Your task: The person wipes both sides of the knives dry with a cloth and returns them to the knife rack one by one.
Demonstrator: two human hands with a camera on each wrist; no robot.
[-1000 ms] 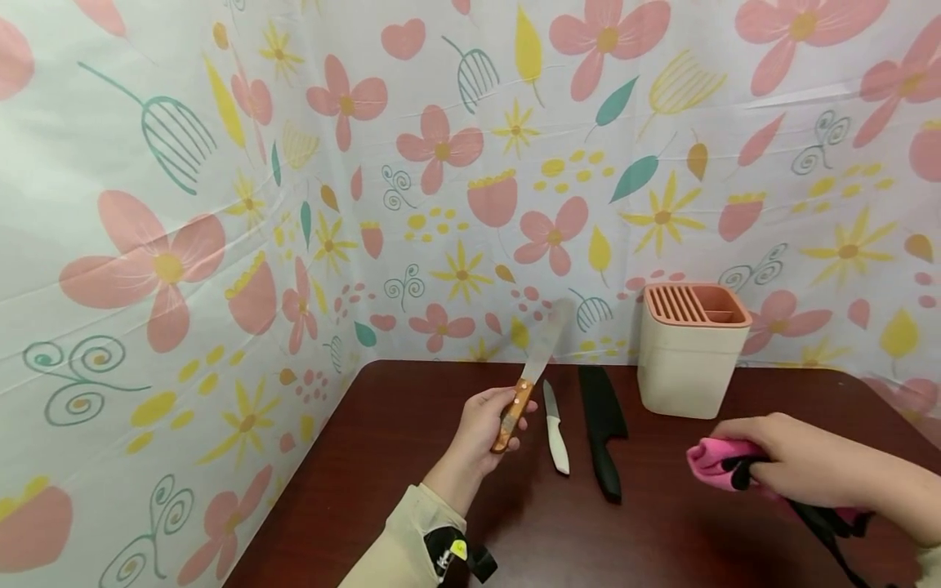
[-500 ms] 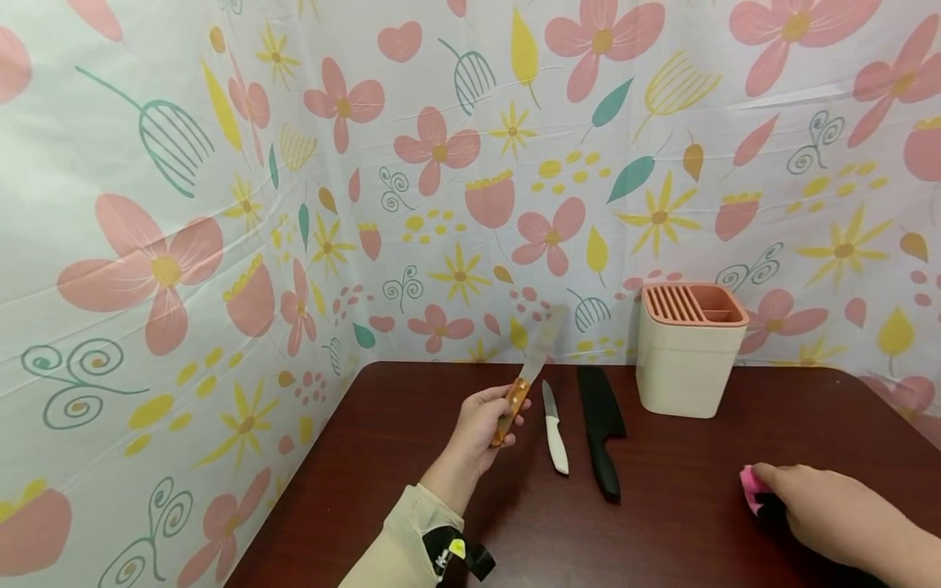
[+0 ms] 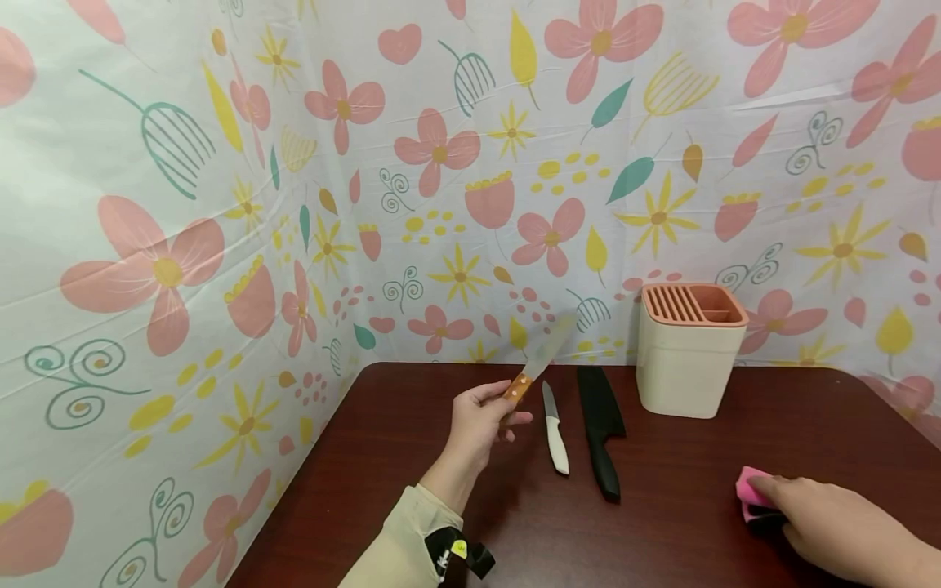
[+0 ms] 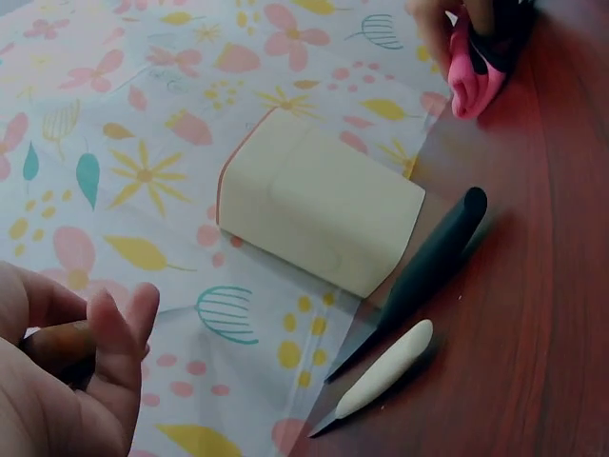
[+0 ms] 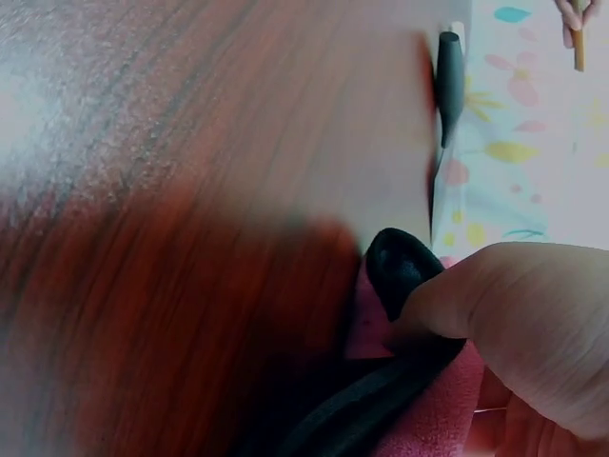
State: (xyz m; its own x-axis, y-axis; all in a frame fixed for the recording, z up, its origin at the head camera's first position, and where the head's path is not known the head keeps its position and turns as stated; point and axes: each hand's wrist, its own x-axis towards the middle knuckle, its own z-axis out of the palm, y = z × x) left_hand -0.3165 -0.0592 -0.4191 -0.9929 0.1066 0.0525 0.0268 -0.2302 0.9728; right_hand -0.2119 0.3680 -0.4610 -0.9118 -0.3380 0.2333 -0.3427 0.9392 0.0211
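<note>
My left hand pinches a wooden-handled kitchen knife between thumb and fingers, its blade pointing up and away to the right. Only part of the handle shows behind the fingers in the left wrist view. Low at the right, my right hand grips a folded pink cloth together with a black thing that has a rounded end; its kind is unclear. Between the hands lie a small white-handled knife and a large black knife, side by side on the table.
A cream knife block with a slotted orange top stands at the back of the dark wooden table. Flower-printed sheeting hangs behind the table and along its left side.
My right hand has moved right and toward the near edge, with the pink cloth and black thing in it. The left fingers have loosened slightly and the wooden-handled knife leans further right.
</note>
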